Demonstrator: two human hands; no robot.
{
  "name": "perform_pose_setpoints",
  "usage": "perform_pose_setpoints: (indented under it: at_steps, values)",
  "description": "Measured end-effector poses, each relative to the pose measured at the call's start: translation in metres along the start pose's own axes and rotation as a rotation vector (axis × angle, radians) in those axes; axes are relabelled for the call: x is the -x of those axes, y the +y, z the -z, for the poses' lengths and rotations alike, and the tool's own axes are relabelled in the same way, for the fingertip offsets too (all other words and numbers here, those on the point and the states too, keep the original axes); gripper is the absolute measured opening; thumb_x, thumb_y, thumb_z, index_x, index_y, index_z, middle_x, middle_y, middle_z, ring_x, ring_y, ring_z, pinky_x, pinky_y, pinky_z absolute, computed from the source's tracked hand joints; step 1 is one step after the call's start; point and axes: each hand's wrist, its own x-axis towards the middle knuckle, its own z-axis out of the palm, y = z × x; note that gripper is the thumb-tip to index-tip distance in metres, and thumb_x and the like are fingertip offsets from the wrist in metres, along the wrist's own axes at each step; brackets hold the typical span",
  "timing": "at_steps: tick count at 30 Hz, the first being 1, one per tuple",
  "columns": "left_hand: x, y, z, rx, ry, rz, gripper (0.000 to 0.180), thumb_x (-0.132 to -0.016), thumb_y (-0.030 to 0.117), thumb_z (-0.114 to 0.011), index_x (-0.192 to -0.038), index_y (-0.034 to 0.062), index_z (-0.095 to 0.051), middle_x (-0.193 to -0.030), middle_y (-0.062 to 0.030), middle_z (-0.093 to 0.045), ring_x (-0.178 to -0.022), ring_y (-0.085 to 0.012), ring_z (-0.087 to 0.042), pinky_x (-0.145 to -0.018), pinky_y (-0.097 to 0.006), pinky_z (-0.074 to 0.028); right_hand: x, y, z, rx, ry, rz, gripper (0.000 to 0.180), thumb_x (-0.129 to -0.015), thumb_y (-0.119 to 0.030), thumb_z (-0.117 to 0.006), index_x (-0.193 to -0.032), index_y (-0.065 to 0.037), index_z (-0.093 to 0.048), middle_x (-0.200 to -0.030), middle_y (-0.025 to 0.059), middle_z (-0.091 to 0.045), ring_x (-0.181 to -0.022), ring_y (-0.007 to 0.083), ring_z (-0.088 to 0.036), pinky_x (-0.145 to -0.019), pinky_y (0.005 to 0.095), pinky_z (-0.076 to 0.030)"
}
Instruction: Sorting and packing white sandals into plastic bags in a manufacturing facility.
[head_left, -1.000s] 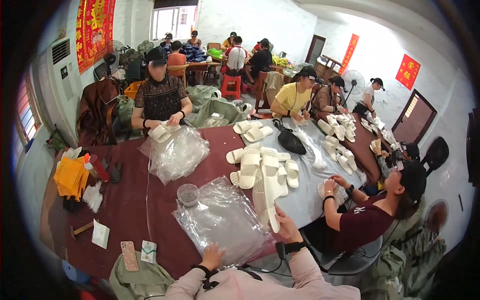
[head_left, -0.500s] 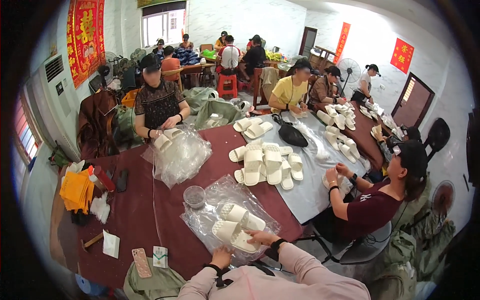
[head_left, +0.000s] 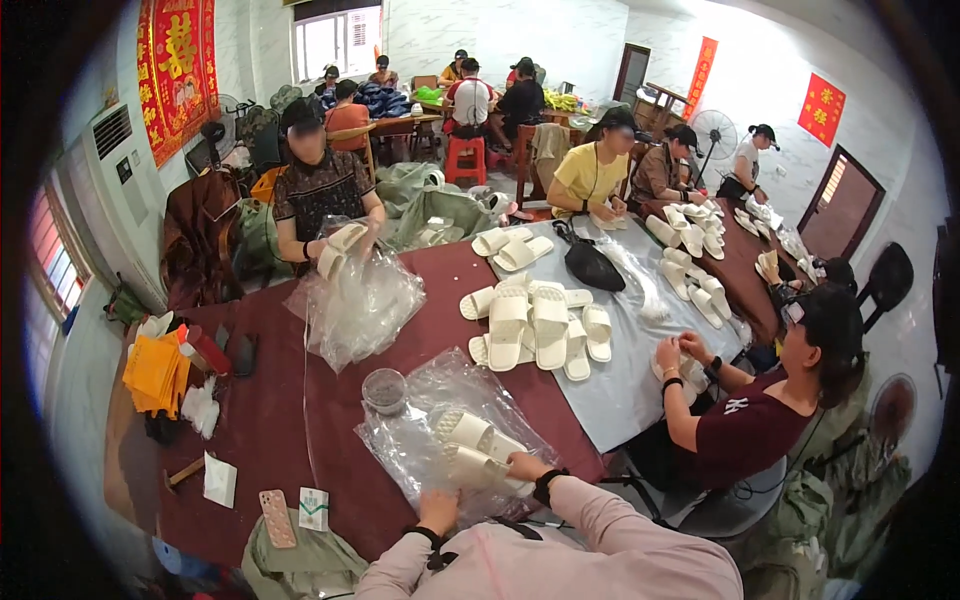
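Tabletop [head_left: 270, 420]: maroon cover, pretty crowded tbh.
Left hand [head_left: 437, 511]: down at the near edge of the clear bags [head_left: 398, 450]. Can't tell if the fingers are pinching plastic or just resting on it. If that hold is loose, the bags could slide along with whatever gets pushed.
Right hand [head_left: 528, 467]: fingers bent over the right end of the slippers [head_left: 468, 430], touching. Can't tell if they're gripping or only pressing. Too hard a shove and I'd guess the plastic bunches up or splits.
Slippers: cream pair, side by side among the bags, between the hands and the tub [head_left: 385, 390]. Can't make out if they're inside a bag or on top. Their edges might snag.
Tub: round, clear, over by the far left part of the bags. One good yank on the plastic and it could tip imo.
Pile [head_left: 530, 320]: more cream slippers, loosely stacked beyond the bags. A knock might topple it.
Card [head_left: 314, 509]: white with green print, next to the phone [head_left: 277, 520]; too small to read.
Maroon shirt [head_left: 760, 425]: pale mark on it, no brand I'd swear to.
Packets [head_left: 155, 370]: orange, no lettering I can pick out.
Banners [head_left: 178, 75]: way back on the walls, red with big gold or dark characters. Definitely writing, not copying it out.
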Motion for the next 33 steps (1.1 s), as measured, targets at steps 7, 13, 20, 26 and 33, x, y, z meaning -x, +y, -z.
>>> perform_pose_setpoints:
  at_steps: [7, 13, 20, 26, 33]
  values:
    - [-0.007, 0.004, 0.004, 0.118, 0.119, 0.084, 0.028, -0.085, 0.023, -0.041, -0.105, 0.0158, -0.059, -0.121, -0.0135, -0.047, -0.110, -0.0313, -0.043, -0.089, -0.053, -0.032, 0.005, -0.046, 0.010, 0.187, 0.273, 0.162, 0.063, -0.064, -0.034, -0.069, -0.112, -0.002, -0.046, -0.112, 0.0191, -0.048, -0.102, 0.0358, -0.048, -0.085, 0.0444, -0.040]
    - [-0.006, 0.001, -0.018, 0.076, 0.186, 0.107, 0.033, -0.085, 0.024, -0.041, -0.115, 0.0193, -0.053, -0.134, -0.0148, -0.033, -0.119, -0.0353, -0.034, -0.094, -0.056, -0.026, -0.017, -0.055, -0.003, 0.185, 0.179, 0.167, 0.051, -0.065, -0.019, -0.059, -0.115, -0.012, -0.047, -0.114, 0.0183, -0.046, -0.104, 0.0377, -0.045, -0.082, 0.0460, -0.041]
    - [-0.002, 0.001, -0.019, 0.105, 0.116, 0.097, 0.038, -0.084, 0.022, -0.041, -0.121, 0.0237, -0.047, -0.136, -0.0201, -0.027, -0.121, -0.0417, -0.030, -0.092, -0.059, -0.026, -0.041, -0.056, -0.016, -0.005, 0.165, 0.085, 0.041, -0.068, -0.015, -0.053, -0.108, -0.016, -0.055, -0.115, 0.0170, -0.046, -0.103, 0.0380, -0.047, -0.082, 0.0472, -0.040]
    - [0.002, 0.001, -0.002, 0.227, -0.025, 0.110, 0.054, -0.080, 0.031, -0.052, -0.130, 0.0312, -0.034, -0.139, -0.0225, -0.017, -0.126, -0.0435, -0.019, -0.096, -0.058, -0.021, -0.056, -0.047, -0.015, -0.202, 0.160, 0.080, 0.037, -0.072, -0.012, -0.048, -0.108, -0.016, -0.057, -0.102, 0.0178, -0.057, -0.097, 0.0358, -0.053, -0.083, 0.0476, -0.039]
    - [-0.006, -0.002, -0.001, 0.145, -0.120, 0.055, 0.058, -0.078, 0.033, -0.055, -0.130, 0.0390, -0.031, -0.141, -0.0232, -0.010, -0.128, -0.0464, -0.010, -0.100, -0.057, -0.013, -0.067, 0.001, -0.006, -0.723, 0.294, 0.093, 0.030, -0.073, -0.008, -0.051, -0.101, -0.007, -0.059, -0.087, 0.0157, -0.063, -0.080, 0.0272, -0.061, -0.070, 0.0341, -0.045]
